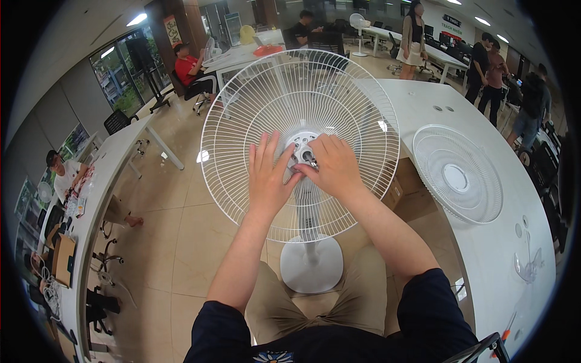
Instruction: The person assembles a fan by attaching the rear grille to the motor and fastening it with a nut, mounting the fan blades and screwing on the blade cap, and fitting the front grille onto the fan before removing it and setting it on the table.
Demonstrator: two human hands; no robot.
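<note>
A white standing fan faces me between my knees, its round wire rear grille (357,103) mounted on a post (307,212) above a white base (311,266). At the grille's middle is a pale fitting (298,156) around the motor shaft. My left hand (270,172) lies against the left side of this centre, fingers stretched out and thumb toward the fitting. My right hand (333,163) has its fingers bent around the fitting's right side, thumb close to the left thumb. Both hands partly hide the fitting, and its exact shape is unclear.
On the white table to my right lie a second wire grille (456,178), a clear fan blade (529,266) and an orange-handled screwdriver (507,331). A cardboard box (393,193) stands behind the fan. Another long table (115,154) runs along the left. Several people sit or stand farther off.
</note>
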